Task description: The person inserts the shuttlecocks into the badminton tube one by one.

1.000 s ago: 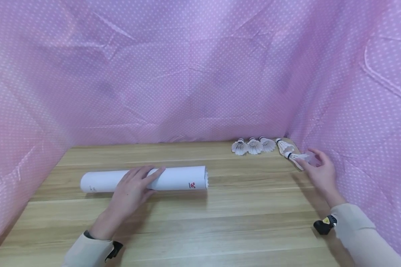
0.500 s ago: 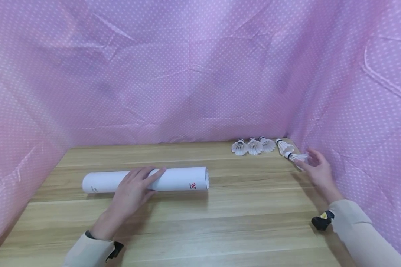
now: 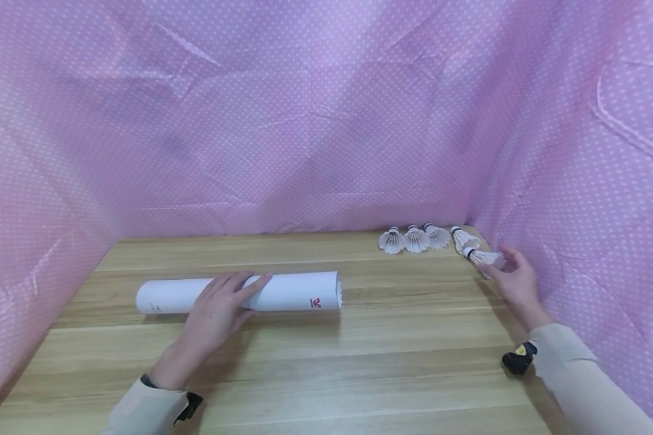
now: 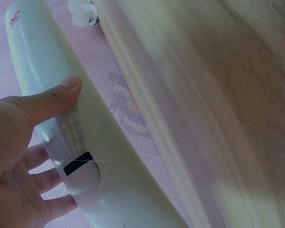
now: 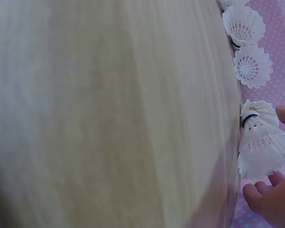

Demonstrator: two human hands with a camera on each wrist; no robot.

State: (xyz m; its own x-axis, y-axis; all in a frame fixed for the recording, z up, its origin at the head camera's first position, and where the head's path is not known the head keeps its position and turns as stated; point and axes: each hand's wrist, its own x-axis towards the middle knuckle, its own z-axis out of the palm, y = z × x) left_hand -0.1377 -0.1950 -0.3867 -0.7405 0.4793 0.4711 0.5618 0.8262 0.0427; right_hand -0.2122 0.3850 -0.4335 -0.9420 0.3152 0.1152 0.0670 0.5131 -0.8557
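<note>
My left hand (image 3: 217, 308) grips a white shuttlecock tube (image 3: 296, 292) lying across the table; the thumb and fingers lie on either side of it in the left wrist view. A shuttlecock is printed on the tube's side, and a jagged white edge shows at its right end. At the far right corner, my right hand (image 3: 514, 281) has its thumb and fingers around the feather skirt of a shuttlecock (image 3: 483, 257), whose black-banded cork points left. Part of another skirt (image 5: 247, 167) shows beneath it. One more shuttlecock (image 3: 464, 238) lies just behind, overlapped by it.
Three shuttlecocks (image 3: 415, 240) lie in a row at the table's back edge, corks towards the cloth. Pink dotted cloth (image 3: 305, 121) hangs behind and on both sides of the wooden table (image 3: 359, 368), close against my right hand.
My right hand has shifted slightly left, its fingers closer around the shuttlecock's skirt. The left hand and the tube have edged slightly right in view.
</note>
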